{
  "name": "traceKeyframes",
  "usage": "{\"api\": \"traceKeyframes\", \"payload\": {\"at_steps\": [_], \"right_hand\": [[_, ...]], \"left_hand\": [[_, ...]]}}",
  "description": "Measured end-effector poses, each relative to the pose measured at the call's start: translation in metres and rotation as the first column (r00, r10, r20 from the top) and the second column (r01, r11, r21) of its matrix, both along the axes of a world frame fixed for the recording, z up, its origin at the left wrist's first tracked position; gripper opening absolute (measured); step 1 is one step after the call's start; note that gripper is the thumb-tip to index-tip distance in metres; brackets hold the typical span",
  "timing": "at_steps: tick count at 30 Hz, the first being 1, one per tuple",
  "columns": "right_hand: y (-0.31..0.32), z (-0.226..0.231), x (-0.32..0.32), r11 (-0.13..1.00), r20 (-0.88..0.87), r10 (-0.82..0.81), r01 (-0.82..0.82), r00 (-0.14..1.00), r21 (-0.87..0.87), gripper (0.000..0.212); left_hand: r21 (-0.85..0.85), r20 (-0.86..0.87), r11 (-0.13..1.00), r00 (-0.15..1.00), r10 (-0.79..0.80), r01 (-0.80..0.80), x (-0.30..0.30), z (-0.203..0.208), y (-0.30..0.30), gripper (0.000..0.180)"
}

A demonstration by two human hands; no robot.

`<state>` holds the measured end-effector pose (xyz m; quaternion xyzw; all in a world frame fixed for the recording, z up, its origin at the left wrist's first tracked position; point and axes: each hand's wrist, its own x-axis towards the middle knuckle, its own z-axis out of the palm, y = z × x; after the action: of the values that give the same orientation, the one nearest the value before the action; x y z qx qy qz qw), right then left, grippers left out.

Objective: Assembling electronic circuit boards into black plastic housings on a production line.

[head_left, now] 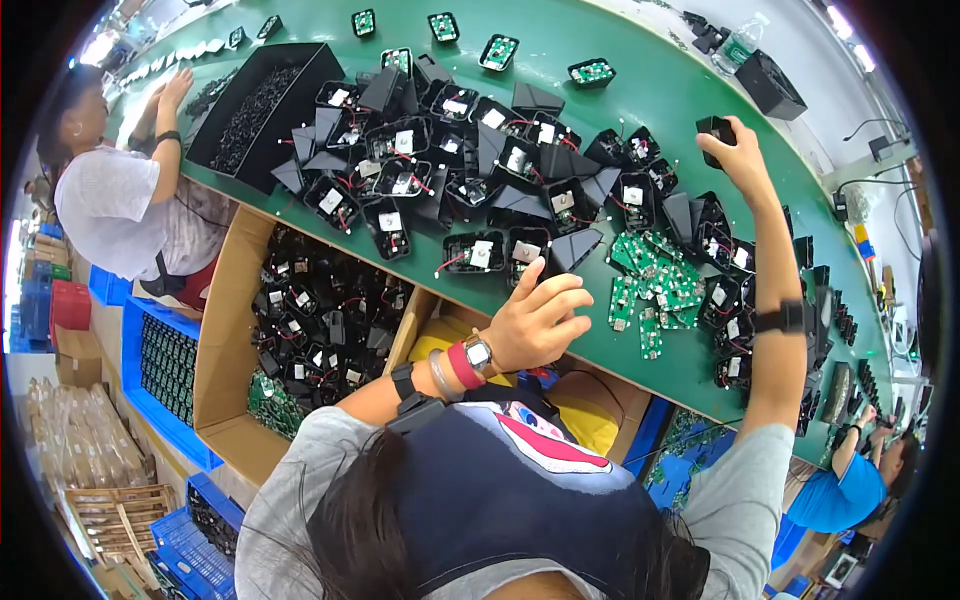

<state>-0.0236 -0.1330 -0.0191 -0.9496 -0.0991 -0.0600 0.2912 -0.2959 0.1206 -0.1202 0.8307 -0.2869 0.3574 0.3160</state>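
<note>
My right hand [740, 158] is stretched out over the far right of the green bench, closed around a small black plastic case [715, 128]. Near the bench's front edge, my left hand [540, 318] hovers with loosely bent fingers apart and nothing visible in them. Just beyond it lies an open black housing [527, 252] with a silver part and red wires inside. A heap of green circuit boards [655, 282] rests between my two arms. Many similar black housings [403, 180] with red wires are piled across the middle of the bench.
A black bin [318, 72] of small dark parts stands at the left. Below the edge, a cardboard box [225, 330] holds more housings. Board-filled cases [498, 52] sit along the far side. One co-worker [120, 190] sits at left, another [845, 490] at right.
</note>
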Motion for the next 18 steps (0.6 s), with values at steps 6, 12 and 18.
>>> {"api": "traceKeyframes", "payload": {"at_steps": [6,12,18], "right_hand": [[0.121,0.026,-0.107,0.867,0.135,0.49,-0.464,0.861,-0.181,0.053],[0.172,0.006,-0.125,0.881,0.039,0.424,-0.402,0.905,-0.247,0.053],[0.15,0.017,-0.15,0.902,0.287,0.405,-0.43,0.868,0.029,0.04]], "left_hand": [[0.05,-0.018,0.995,0.996,-0.083,0.083,-0.002,0.0,0.003,0.012],[-0.017,0.018,0.991,0.991,-0.13,0.131,-0.009,0.013,0.005,0.011],[-0.383,-0.133,0.884,0.931,-0.34,0.267,-0.015,0.037,0.016,0.011]]}}
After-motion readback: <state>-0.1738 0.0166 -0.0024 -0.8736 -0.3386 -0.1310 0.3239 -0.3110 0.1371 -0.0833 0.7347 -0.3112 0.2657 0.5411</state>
